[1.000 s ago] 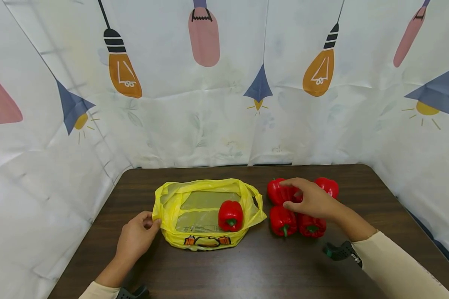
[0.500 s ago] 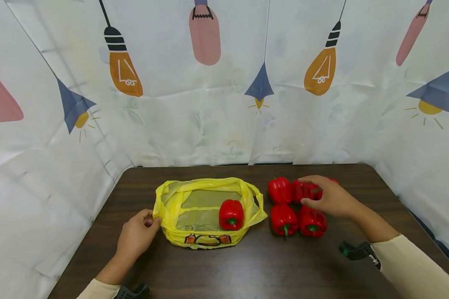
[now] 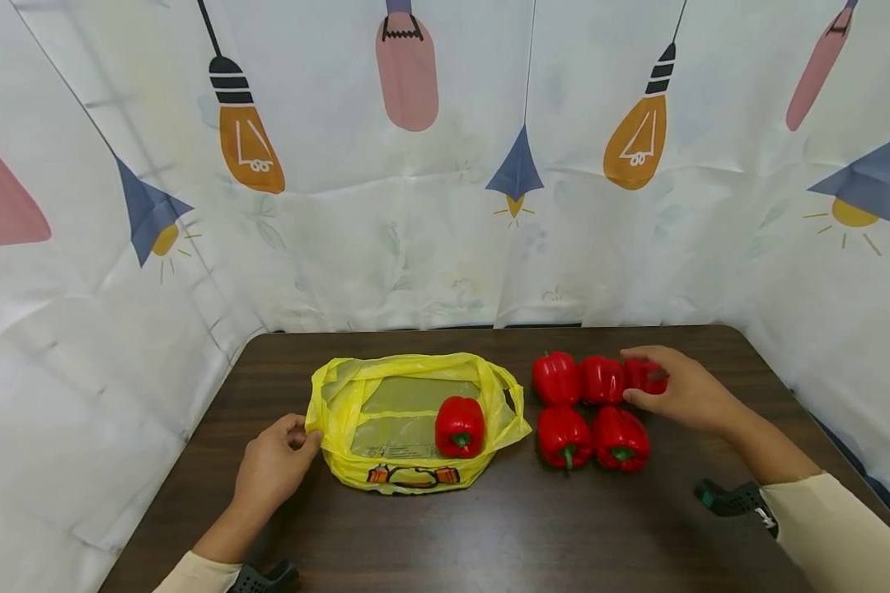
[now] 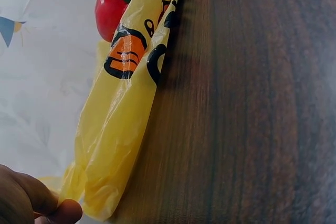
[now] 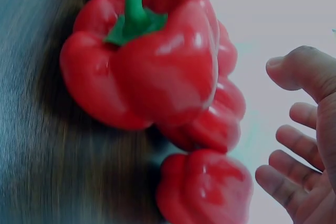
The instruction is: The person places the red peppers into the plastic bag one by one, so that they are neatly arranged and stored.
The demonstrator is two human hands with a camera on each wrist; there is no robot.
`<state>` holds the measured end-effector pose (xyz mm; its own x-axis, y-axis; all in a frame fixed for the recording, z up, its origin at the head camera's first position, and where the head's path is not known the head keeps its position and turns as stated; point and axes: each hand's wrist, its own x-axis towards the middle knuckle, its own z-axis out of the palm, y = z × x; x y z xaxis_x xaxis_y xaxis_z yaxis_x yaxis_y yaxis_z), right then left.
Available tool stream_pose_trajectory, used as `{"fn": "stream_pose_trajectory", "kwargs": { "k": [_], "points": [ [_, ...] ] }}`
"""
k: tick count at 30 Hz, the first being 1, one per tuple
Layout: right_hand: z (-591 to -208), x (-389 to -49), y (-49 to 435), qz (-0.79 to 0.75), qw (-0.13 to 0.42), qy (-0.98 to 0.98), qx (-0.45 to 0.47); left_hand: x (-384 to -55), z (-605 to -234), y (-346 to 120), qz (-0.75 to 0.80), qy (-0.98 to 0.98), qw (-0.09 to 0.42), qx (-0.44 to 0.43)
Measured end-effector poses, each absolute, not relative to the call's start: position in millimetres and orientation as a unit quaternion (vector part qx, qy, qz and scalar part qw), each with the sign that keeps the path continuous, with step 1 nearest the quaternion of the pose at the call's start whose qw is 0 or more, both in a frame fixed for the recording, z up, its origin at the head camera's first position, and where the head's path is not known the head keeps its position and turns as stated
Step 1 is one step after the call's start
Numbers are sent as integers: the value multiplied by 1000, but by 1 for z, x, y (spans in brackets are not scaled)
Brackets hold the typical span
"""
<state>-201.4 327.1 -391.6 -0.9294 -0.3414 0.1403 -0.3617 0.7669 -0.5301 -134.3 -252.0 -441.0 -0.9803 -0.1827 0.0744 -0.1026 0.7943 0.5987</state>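
Note:
In the head view, a yellow plastic bag [image 3: 341, 471] lies on the table with its mouth spread wide. One red bell pepper [image 3: 460, 426] sits inside it. My left hand [image 3: 270, 463] pinches the bag's left edge; in the left wrist view its thumb [image 4: 68, 211] and finger close on the plastic. On the right, my right hand [image 3: 686, 394] is over the rear right bell pepper [image 3: 642, 375], partly hiding it. The right wrist view shows that hand's fingers [image 5: 294, 140] spread, holding nothing, above the bell peppers.
More red bell peppers stand beside the bag: a rear left one [image 3: 556, 379], a rear middle one [image 3: 601, 380], a front left one [image 3: 564, 436] and a front right one [image 3: 620, 440]. A printed curtain [image 3: 415, 247] hangs behind the dark wooden table [image 3: 504, 535].
My right hand has moved right, from over the left bell peppers to the rear right one, uncovering the middle one. The left hand keeps its hold on the bag.

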Motion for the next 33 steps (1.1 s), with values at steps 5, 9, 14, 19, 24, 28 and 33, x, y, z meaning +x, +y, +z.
{"fn": "stream_pose_trajectory", "kwargs": {
  "k": [5,9,14,19,24,28,33],
  "points": [
    [-393,-201,337,283,29,-941,186,-134,-441,-252,-311,-945,66,76],
    [-395,-202,344,280,35,-941,188,-134,-441,-252,-311,-945,70,74],
    [-399,-205,353,276,39,-942,187,-134,-443,-252,-312,-945,71,74],
    [-401,-206,359,272,36,-944,185,-134,-443,-253,-311,-945,75,72],
    [-403,-207,362,273,34,-944,184,-133,-443,-253,-313,-944,77,71],
    [-407,-208,363,272,35,-943,188,-133,-443,-253,-312,-944,77,71],
    [-413,-211,365,274,38,-943,186,-133,-443,-254,-314,-944,74,74]
  ]
}}
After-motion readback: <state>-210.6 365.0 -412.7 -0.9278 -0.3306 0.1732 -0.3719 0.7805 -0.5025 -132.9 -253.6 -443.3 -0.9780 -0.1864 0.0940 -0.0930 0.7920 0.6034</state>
